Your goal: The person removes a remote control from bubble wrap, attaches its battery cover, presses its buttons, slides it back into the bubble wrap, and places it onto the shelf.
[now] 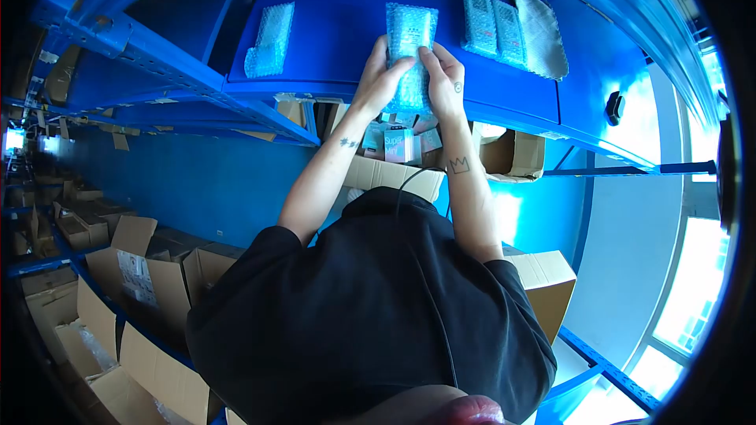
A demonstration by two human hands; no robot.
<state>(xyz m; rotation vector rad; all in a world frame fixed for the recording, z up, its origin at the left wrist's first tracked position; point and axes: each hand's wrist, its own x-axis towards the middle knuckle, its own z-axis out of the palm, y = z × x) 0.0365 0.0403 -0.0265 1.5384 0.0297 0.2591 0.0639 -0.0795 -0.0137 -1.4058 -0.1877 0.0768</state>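
Note:
Both hands hold one bubble-wrapped package (411,25) upright over the front edge of the blue shelf (339,39). My left hand (379,79) grips its left side, the thumb lying across the front. On the right side, my right hand (444,83) has its thumb pressed on the wrap and its fingers behind. Another bubble-wrapped package (273,35) lies on the shelf to the left. To the right are two wrapped packages side by side (479,24) (509,31) and a larger wrapped one (542,35) beside them.
Below the shelf edge, an open carton (394,175) holds several small boxes (398,145). Another open carton (528,154) stands right of it. A black object (615,109) is at the right of the shelf. Blue rack beams (150,51) and several cartons (150,275) are at the left.

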